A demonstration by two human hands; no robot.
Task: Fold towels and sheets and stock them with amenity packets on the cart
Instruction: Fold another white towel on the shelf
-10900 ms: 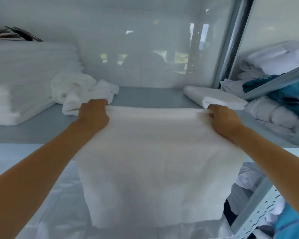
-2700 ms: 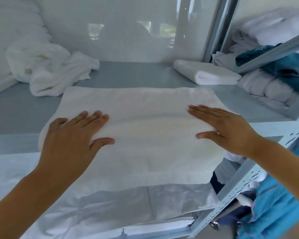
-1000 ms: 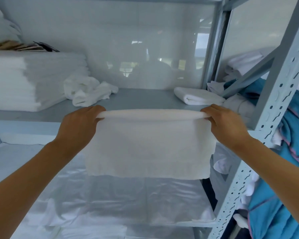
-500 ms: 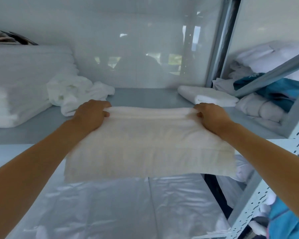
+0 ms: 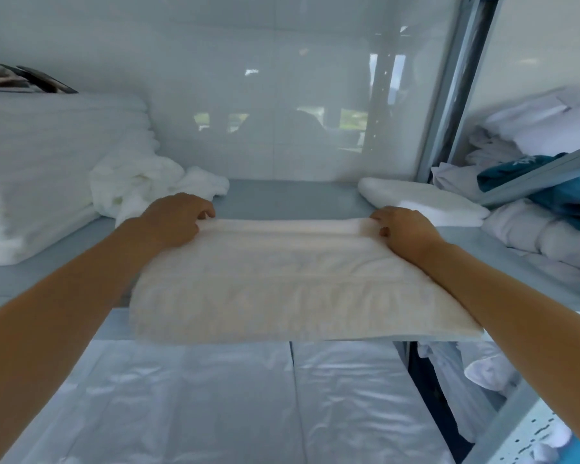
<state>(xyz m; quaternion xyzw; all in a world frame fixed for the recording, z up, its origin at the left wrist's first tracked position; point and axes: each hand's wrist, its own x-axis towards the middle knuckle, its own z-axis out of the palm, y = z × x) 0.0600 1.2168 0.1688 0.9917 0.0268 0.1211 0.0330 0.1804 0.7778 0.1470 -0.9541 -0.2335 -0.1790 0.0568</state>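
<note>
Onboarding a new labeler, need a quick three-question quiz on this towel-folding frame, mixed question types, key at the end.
1. True or false: both hands grip the far edge of the white towel.
2. Which lies just behind the right hand? A) crumpled towel B) folded towel C) blue garment
3. Fill in: the towel's near edge overhangs the front of the ___.

Key
1. True: the left hand and right hand each hold a far corner.
2. B: the folded towel; the crumpled towel sits behind the left hand.
3. shelf.
</note>
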